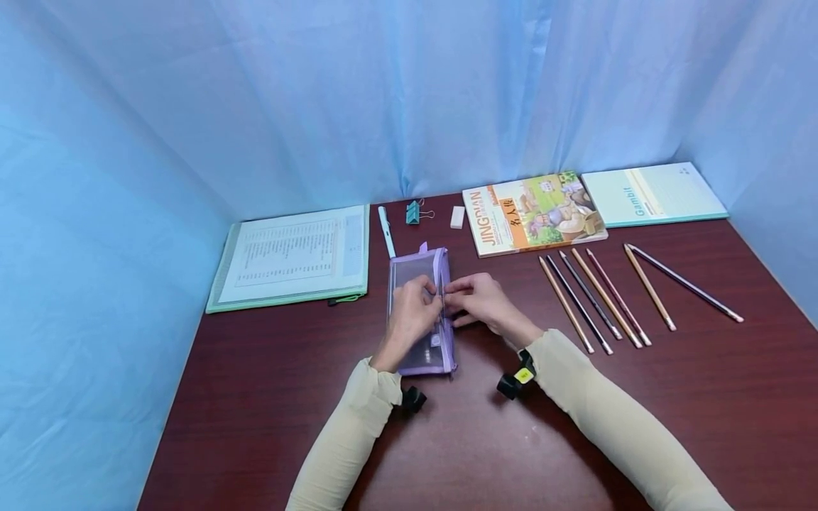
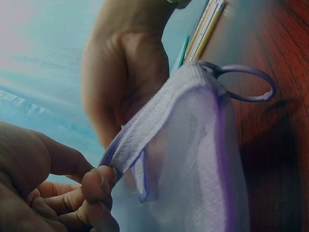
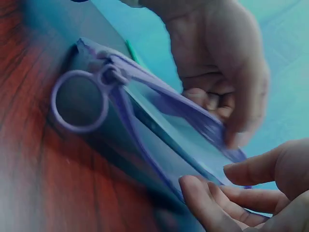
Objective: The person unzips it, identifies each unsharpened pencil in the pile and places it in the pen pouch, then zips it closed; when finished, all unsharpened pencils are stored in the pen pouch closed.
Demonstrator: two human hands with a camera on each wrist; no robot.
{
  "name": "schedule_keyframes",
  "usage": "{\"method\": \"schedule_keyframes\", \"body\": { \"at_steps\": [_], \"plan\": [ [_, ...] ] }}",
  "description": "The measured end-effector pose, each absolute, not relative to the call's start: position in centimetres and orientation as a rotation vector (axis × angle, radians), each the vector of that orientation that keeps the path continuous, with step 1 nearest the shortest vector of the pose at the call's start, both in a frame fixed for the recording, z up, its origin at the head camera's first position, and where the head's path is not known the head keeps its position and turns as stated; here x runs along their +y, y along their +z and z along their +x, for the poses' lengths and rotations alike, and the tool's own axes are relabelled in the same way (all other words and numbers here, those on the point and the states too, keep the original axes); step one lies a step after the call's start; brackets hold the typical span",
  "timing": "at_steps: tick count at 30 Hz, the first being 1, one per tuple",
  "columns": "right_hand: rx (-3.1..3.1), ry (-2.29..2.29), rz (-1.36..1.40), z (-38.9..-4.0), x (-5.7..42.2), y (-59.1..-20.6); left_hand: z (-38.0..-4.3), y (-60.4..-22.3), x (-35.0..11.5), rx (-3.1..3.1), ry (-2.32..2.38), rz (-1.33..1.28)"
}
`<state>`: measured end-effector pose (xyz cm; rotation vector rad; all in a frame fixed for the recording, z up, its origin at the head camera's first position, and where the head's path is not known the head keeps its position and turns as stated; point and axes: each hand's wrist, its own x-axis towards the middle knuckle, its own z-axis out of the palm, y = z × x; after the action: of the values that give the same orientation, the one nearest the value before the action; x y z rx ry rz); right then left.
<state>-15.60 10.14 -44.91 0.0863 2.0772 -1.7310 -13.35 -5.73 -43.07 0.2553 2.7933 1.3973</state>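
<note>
A purple-trimmed mesh pencil case [image 1: 418, 360] lies upright to the view in the middle of the table, its ring-shaped zipper pull [image 3: 54, 104] at the near end. The zipper side gapes, with the two lips apart. My left hand [image 1: 409, 312] pinches one lip between thumb and fingers. On the other lip, my right hand [image 1: 487, 304] has its thumb and fingers at the edge, gripping it. Part of this grip is hidden in the right wrist view, where a long strip shows inside the opening.
Several pencils [image 1: 601, 298] lie to the right. Behind are a light blue pen [image 1: 386, 231], a teal binder clip [image 1: 413, 213], a white eraser [image 1: 457, 217], an illustrated book [image 1: 537, 213] and a pale notebook [image 1: 658, 195]. A green-edged document folder [image 1: 287, 255] is at left.
</note>
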Motion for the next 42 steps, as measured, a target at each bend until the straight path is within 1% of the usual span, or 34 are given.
{"method": "schedule_keyframes", "body": {
  "at_steps": [4, 8, 16, 21, 25, 30, 34, 42],
  "plan": [
    [2.158, -1.679, 0.049, -15.3, 12.5, -44.1, -13.3, -43.1, -5.7, 2.787, 1.416, 0.248],
    [2.335, -1.567, -0.003, -15.1, 16.4, -43.0, -13.3, -43.0, -5.7, 2.777, 1.43, 0.25],
    [2.764, -1.183, 0.035, -15.5, 25.5, -40.7, -13.4, -43.0, -5.9, 2.788, 1.403, 0.241],
    [2.94, -0.83, 0.017, -16.0, 29.2, -40.7, -13.3, -43.0, -5.9, 2.781, 1.403, 0.239],
    [2.954, -0.628, -0.021, -16.2, 30.2, -41.2, -13.3, -43.0, -5.9, 2.78, 1.408, 0.238],
    [2.96, -0.466, -0.048, -16.4, 30.2, -42.2, -13.3, -43.0, -5.7, 2.763, 1.429, 0.251],
    [2.966, -0.43, 0.002, -16.4, 29.6, -42.8, -13.3, -43.0, -5.7, 2.757, 1.439, 0.262],
    [3.012, -0.37, 0.002, -16.6, 28.7, -42.9, -13.3, -43.0, -5.9, 2.753, 1.438, 0.249]
  ]
}}
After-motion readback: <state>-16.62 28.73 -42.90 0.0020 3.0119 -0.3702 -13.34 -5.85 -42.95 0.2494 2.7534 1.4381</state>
